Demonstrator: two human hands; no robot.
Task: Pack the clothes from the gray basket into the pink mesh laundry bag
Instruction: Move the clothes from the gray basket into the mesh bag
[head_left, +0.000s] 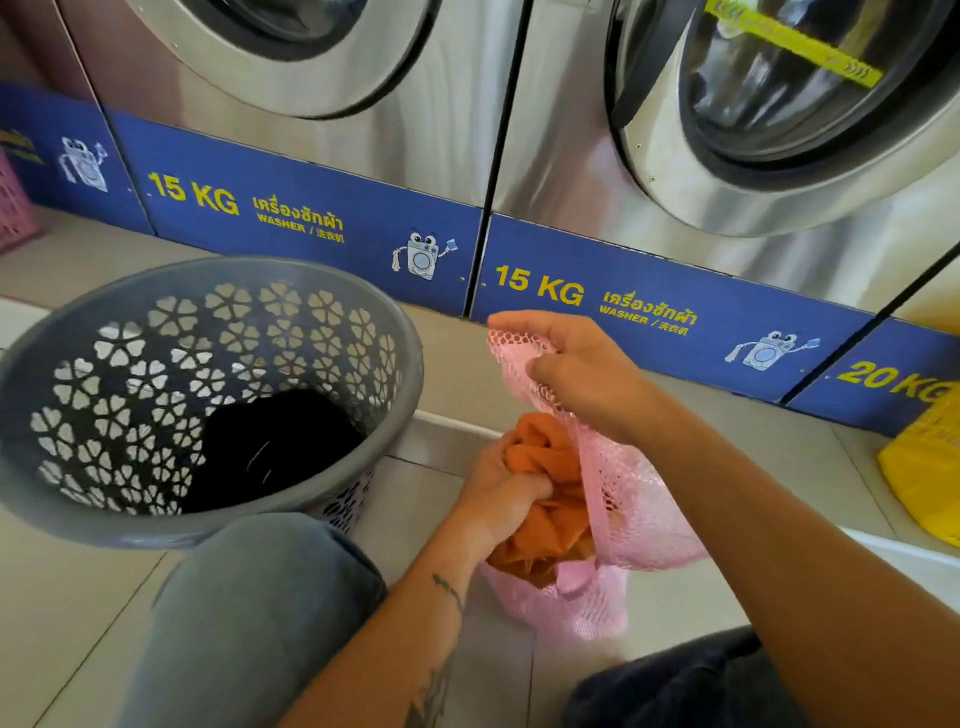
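- At 9 o'clock, 1 black garment (275, 447) is left in the gray basket (218, 525).
- At 6 o'clock, an orange garment (545, 457) is gripped by the left hand (498, 493) and is partly inside the pink mesh laundry bag (639, 519).
- At 3 o'clock, the bag's rim is pinched by the right hand (576, 369).

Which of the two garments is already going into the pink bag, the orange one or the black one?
The orange garment: the left hand grips it at the pink mesh bag's mouth. The black garment lies in the gray basket.
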